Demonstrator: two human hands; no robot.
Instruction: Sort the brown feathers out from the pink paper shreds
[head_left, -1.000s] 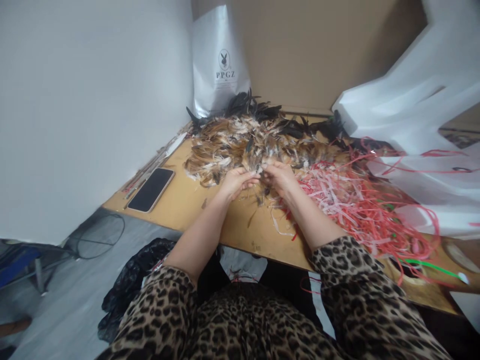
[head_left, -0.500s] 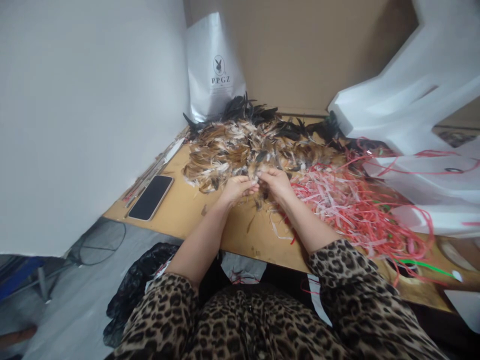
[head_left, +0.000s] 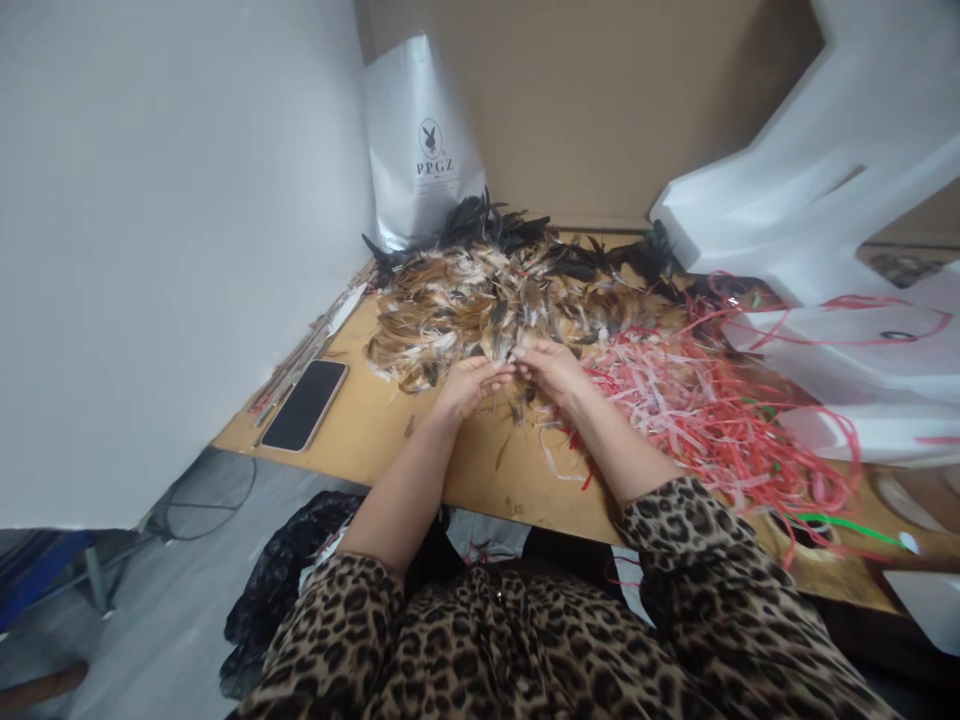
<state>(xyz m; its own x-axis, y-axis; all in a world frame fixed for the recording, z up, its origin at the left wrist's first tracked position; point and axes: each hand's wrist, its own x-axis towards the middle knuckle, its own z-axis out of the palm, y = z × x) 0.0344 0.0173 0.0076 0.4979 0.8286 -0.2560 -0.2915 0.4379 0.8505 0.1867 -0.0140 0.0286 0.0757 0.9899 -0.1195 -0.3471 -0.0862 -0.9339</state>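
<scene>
Our left hand (head_left: 466,385) and right hand (head_left: 556,368) pinch slender brown-and-white feathers (head_left: 515,352), fingers closed, beside the mottled heap (head_left: 480,290).

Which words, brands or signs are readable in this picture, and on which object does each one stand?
"PPGZ": on the white bag, under its rabbit-head logo.
Fine print below "PPGZ": too small to read.
Phone: screen dark, no text.

Soft, even daylight, faint shadows; wide-angle bending and blur at edges
</scene>
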